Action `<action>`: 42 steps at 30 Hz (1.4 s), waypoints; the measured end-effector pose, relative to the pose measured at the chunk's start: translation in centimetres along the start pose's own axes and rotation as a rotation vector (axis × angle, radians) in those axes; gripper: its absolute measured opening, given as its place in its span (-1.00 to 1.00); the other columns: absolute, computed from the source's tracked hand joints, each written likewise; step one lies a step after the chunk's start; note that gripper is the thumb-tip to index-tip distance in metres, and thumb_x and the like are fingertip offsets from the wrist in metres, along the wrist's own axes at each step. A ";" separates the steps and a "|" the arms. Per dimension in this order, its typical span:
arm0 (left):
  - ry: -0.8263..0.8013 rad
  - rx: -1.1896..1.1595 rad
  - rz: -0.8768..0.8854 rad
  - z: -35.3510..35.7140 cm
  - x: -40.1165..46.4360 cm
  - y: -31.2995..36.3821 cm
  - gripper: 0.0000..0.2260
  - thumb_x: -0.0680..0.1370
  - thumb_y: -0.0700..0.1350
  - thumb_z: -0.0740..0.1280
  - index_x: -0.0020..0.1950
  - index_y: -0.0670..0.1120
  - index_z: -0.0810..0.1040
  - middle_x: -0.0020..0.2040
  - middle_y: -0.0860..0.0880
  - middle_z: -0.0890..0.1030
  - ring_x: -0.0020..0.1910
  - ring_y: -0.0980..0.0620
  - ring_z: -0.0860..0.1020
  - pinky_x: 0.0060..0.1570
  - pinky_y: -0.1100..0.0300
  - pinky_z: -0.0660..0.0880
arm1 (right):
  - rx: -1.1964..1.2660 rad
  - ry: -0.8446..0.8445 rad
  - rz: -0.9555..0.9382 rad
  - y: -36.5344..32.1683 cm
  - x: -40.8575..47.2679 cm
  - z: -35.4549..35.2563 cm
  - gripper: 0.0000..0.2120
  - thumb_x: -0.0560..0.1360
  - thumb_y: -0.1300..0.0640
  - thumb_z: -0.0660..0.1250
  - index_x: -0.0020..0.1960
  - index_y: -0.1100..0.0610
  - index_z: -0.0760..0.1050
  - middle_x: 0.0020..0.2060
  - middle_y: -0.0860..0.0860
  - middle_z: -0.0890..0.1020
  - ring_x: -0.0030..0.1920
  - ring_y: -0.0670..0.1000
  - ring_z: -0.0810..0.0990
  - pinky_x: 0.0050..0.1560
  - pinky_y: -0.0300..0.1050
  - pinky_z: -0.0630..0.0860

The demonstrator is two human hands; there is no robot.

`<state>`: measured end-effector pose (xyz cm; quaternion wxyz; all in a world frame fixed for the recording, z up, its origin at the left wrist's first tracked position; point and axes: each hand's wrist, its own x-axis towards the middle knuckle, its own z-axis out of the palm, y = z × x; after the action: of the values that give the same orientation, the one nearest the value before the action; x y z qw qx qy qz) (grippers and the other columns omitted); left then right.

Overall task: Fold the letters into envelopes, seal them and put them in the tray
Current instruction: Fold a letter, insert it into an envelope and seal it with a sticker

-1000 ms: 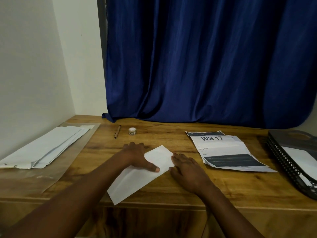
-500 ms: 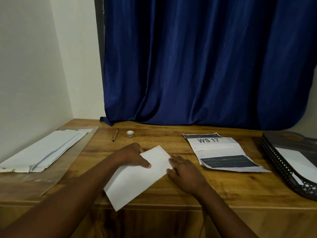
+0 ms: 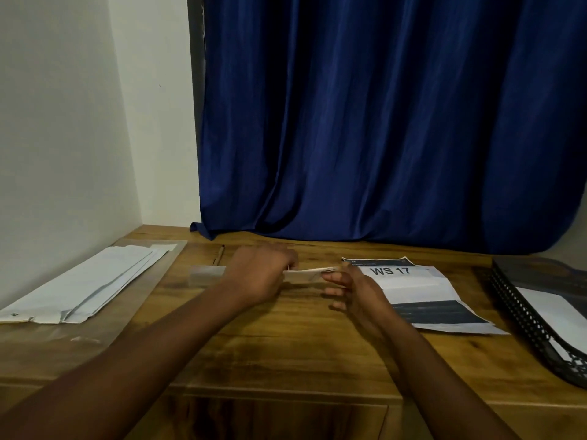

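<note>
White envelopes (image 3: 85, 281) lie stacked on a clear plastic sheet (image 3: 136, 296) at the far left of the wooden tabletop (image 3: 286, 338), well left of the lifted envelope (image 3: 208, 274). A pen (image 3: 219, 254) lies just behind that envelope. The left hand (image 3: 257, 274) grips the envelope, held edge-on above the tabletop; the right hand (image 3: 352, 290) pinches its right end, other fingers loosely spread. Right of the envelope lies the creased "WS 17" letter (image 3: 422, 293), and farthest right the black mesh tray (image 3: 524, 309) with white paper inside.
</note>
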<state>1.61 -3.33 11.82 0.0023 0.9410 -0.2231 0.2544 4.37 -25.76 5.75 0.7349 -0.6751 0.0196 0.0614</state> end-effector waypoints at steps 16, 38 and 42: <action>-0.127 -0.310 -0.123 9.3 -7.7 -1.6 -0.50 0.56 0.39 0.14 0.37 0.17 0.48 0.42 0.16 0.48 0.39 0.15 0.40 0.39 0.12 0.37 | -0.732 -0.017 0.126 0.4 1.4 0.4 -0.87 0.55 0.16 0.47 0.02 0.22 0.61 -0.41 0.07 0.65 -0.54 -0.07 0.52 -0.52 -0.24 0.43; -0.103 -0.467 -0.164 10.6 -7.5 -2.9 -0.65 0.57 0.23 0.33 0.31 0.16 0.54 0.35 0.20 0.52 0.36 0.22 0.40 0.41 0.17 0.32 | -1.164 -0.088 -0.337 2.0 5.3 2.7 -0.55 0.63 -0.28 0.17 0.39 -0.08 0.50 0.34 -0.01 0.59 0.30 0.04 0.54 0.36 0.14 0.45; -0.211 -0.574 -0.205 9.4 -5.8 -4.1 -0.67 0.56 0.27 0.35 0.24 0.16 0.59 0.25 0.24 0.56 0.24 0.28 0.45 0.30 0.19 0.43 | -0.888 0.011 -0.294 2.1 8.4 2.4 -0.88 0.59 -0.06 0.36 -0.01 -0.11 0.67 -0.07 -0.19 0.71 0.00 -0.12 0.63 0.15 0.09 0.63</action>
<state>3.32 1.70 1.31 0.2702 0.9406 -0.1889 0.0808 12.32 -22.68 2.99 0.3757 -0.9202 -0.1005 -0.0442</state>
